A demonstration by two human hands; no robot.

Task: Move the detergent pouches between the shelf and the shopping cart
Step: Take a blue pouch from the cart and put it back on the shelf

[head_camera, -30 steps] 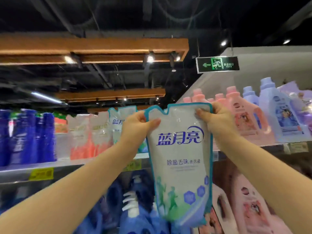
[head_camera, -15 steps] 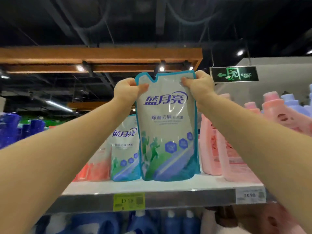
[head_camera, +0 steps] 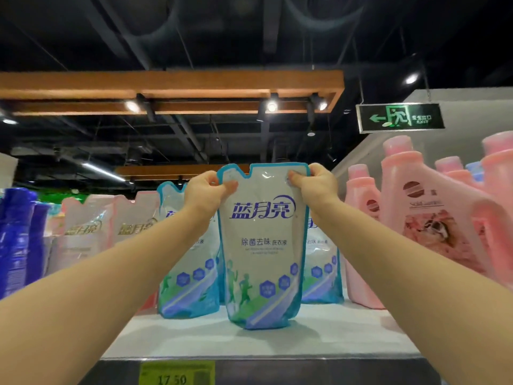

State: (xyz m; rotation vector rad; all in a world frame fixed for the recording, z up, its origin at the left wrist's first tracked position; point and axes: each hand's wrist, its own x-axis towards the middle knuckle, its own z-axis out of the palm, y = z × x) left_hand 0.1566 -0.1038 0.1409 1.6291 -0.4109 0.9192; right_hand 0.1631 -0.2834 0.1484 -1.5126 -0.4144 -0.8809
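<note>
Pouch first: the white plastic detergent pouch with teal edges (head_camera: 262, 245), held well above the white shelf (head_camera: 333, 337) half a second ago, has come down. Its base now sits on, or just over, the board toward the front edge, ahead of two matching pouches (head_camera: 188, 273). The left hand (head_camera: 204, 190) and right hand (head_camera: 316, 183) each keep a narrow grip pinched on a top corner. Placement seems nearly finished; letting go looks next.
</note>
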